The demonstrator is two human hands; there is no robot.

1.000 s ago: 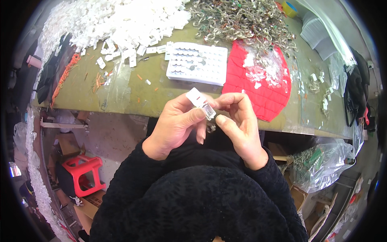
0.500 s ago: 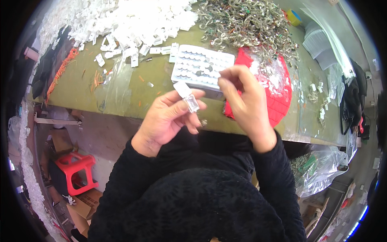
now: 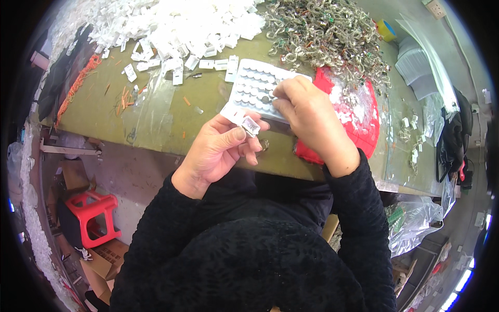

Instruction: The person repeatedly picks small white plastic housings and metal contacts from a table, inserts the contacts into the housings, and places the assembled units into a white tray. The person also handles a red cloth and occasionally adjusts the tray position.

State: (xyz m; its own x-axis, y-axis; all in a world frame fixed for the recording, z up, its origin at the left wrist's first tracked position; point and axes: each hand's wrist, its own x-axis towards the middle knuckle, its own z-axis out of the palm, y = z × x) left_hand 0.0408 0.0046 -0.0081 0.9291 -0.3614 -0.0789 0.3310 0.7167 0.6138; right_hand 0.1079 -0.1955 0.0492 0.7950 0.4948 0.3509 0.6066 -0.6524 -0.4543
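Between the thumb and fingers of my left hand (image 3: 208, 151) is a small clear and white plastic case (image 3: 250, 126), its white flap tilted away to the left. My right hand (image 3: 318, 118) reaches over a white tray (image 3: 238, 78) holding rows of round, flat pieces that look like button cells. Its thumb and forefinger are drawn together at the tray's right part, beside a darker round piece (image 3: 265, 99). Whatever those fingertips grip is hidden.
A large heap of white plastic cases (image 3: 171, 26) covers the back left. Tangled clear cords with small parts (image 3: 327, 36) lie at the back right. Right of the tray is a red cloth pad (image 3: 364, 132). Orange strands (image 3: 78, 88) lie far left; a red stool (image 3: 96, 216) stands below.
My right hand has moved left and forward from beside the tray to over it, fingertips lowered onto its cells. My left hand keeps the case, now turned slightly and a little higher.
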